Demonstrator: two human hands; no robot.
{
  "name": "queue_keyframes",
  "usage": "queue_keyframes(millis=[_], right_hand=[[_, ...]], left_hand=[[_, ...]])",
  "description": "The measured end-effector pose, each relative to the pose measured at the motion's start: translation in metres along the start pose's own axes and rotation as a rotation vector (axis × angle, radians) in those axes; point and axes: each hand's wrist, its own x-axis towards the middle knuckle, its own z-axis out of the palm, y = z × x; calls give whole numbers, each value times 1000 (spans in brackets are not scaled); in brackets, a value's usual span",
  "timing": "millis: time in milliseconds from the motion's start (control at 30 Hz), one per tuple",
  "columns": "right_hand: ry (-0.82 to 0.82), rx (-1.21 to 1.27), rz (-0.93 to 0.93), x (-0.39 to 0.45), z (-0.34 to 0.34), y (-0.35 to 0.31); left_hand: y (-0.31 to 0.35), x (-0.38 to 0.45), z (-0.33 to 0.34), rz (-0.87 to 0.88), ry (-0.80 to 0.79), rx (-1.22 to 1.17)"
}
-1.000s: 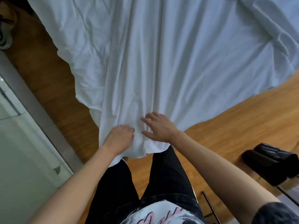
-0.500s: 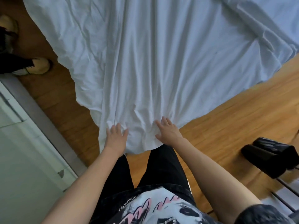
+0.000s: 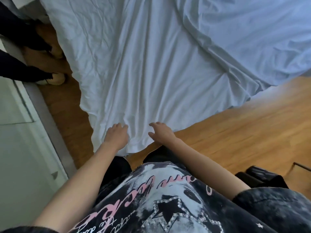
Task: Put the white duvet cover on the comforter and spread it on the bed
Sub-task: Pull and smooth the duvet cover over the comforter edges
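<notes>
The white duvet cover [image 3: 151, 64] lies wrinkled across the bed, and its near corner hangs down toward the wooden floor in front of my legs. My left hand [image 3: 116, 137] rests on that corner with its fingertips bent down into the cloth. About a hand's width to the right, my right hand [image 3: 161, 133] touches the cover's lower edge with fingers arched and spread and the thumb apart. The fabric puckers into small folds between the two hands. A long ridge [image 3: 210, 47] runs diagonally across the cover at the upper right. No separate comforter shows.
Another person's dark trouser legs and tan shoes [image 3: 55, 78] stand at the left by the bed. A white wall or door with a grey sill [image 3: 25, 132] runs along the left. Black objects [image 3: 262, 179] and a thin metal bar [image 3: 301, 165] sit on the wooden floor [image 3: 235, 132] at the right.
My view has tipped forward over the bed. Both hands, flat on the corner half a second ago, now have bent fingers. The other person's feet have come further into view.
</notes>
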Motion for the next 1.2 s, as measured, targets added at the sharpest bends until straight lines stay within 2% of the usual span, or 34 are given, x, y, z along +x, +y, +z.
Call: queue_keyframes(millis=[167,367,533,767,833,933,1000,1033,1100,1200], right_hand=[[50,-67,-37,-28,-42,65],[88,-163,51,-50,-66,152],[70,-347,41,-43,-64,211],[137,-481,-11,-21,-83,310],[109,-545,-32,-2,-92,342],[77,-675,-50,35,-107,390],[101,-725,-80,58,-113,421],[130,-749,-110,68,-115,435],[233,-751,-193,83,-119,457],[283,-702,-325,97,-127,471]], left_hand=[[74,-13,0,-48,27,-89],[152,-4,2,94,61,-113],[191,43,5,200,76,-80],[264,111,7,213,75,5],[292,138,10,212,84,37],[331,184,18,163,62,106],[352,212,27,53,40,173],[360,224,30,-9,50,184],[368,245,33,-15,124,233],[359,260,30,148,290,221]])
